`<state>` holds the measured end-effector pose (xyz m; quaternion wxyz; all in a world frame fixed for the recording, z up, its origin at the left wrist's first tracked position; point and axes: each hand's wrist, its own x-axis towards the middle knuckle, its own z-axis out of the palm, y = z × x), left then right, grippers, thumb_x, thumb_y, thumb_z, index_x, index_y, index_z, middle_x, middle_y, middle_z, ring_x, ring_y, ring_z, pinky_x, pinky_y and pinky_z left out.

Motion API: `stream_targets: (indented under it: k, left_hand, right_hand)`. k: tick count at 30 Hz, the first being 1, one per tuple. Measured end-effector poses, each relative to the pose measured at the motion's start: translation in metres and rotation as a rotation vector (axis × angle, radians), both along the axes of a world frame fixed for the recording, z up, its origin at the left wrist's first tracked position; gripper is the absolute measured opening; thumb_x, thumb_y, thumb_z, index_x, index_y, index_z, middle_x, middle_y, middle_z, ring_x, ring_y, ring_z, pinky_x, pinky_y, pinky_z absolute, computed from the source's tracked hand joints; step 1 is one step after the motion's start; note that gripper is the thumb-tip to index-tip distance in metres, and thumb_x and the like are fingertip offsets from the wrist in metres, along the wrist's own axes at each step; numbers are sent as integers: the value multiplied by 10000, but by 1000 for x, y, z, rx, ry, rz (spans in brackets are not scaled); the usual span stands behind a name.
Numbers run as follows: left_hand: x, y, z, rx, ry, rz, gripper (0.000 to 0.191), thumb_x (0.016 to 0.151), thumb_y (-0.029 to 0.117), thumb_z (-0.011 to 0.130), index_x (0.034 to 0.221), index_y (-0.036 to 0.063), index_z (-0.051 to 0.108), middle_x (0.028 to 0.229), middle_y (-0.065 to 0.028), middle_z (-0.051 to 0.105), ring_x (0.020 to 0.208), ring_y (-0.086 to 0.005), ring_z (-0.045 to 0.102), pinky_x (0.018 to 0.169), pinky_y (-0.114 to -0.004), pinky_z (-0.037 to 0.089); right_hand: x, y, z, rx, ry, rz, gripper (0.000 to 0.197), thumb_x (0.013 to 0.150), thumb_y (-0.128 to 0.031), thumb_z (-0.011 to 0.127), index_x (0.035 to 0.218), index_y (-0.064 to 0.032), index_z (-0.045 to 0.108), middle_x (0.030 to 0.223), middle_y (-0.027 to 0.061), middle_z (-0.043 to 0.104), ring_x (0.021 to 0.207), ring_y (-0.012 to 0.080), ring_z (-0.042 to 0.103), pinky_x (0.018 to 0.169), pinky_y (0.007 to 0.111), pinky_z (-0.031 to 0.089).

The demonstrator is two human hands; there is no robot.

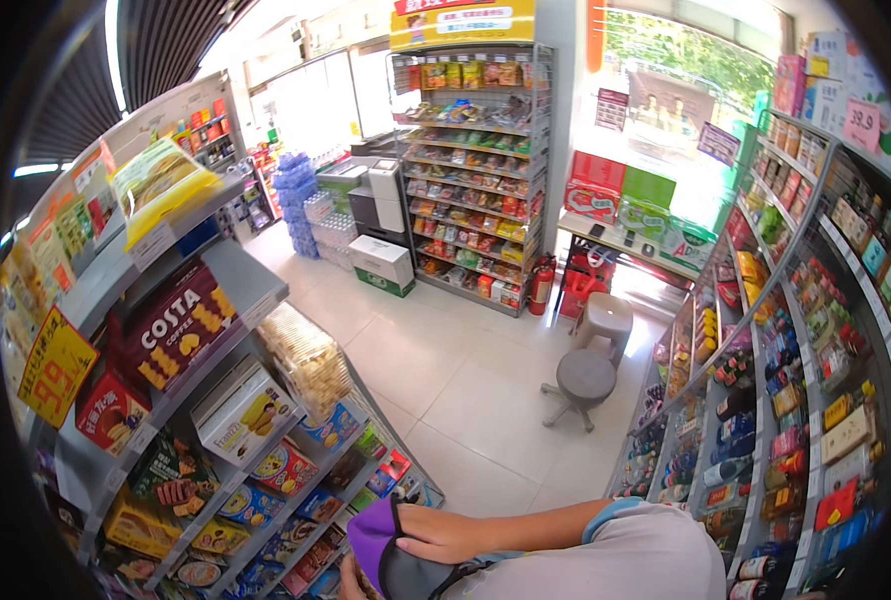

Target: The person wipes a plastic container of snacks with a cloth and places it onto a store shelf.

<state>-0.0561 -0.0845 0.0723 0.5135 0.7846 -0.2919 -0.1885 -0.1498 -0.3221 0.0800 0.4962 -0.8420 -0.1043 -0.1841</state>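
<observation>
My right hand [441,531] is low in the view, its forearm coming in from the right out of a light blue cuff. It lies against a purple and grey cloth item [372,541] with black edging, perhaps a bag or pouch. The purple flap hides the fingertips, so their grip cannot be made out. Part of my left hand [350,581] shows at the bottom edge, beside a brownish thing under the cloth. Most of that hand is out of frame. Just left of both hands stands a shelf unit [265,304] of packaged snacks.
A round grey wheeled stool [586,376] and a plastic stool [606,319] stand on the tiled floor [464,386]. Bottle shelves [783,360] line the right side. Farther off are a snack rack [475,187], a fire extinguisher [541,285] and a carton [382,265].
</observation>
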Motion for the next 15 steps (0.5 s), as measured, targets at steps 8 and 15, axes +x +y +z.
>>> stream_targets:
  k: [8, 15]
  left_hand:
    - [-6, -11, 9, 149, -69, -220, 883, 803, 122, 817, 1533, -60, 355, 1467, -195, 486, 1360, -275, 469, 1156, -369, 343]
    - [-6, -10, -16, -17, 105, -263, 926, 779, 134, 839, 1535, -67, 345, 1466, -201, 485, 1364, -275, 463, 1159, -372, 339]
  right_hand:
    - [4, -16, 47, -41, 144, 25, 348, 1074, -359, 496, 1109, -16, 544, 1000, 219, 613, 931, 429, 619, 819, 488, 501]
    - [12, -13, 39, -90, 102, 71, 359, 1062, -354, 544, 1058, 5, 543, 979, 233, 616, 904, 442, 615, 800, 485, 501]
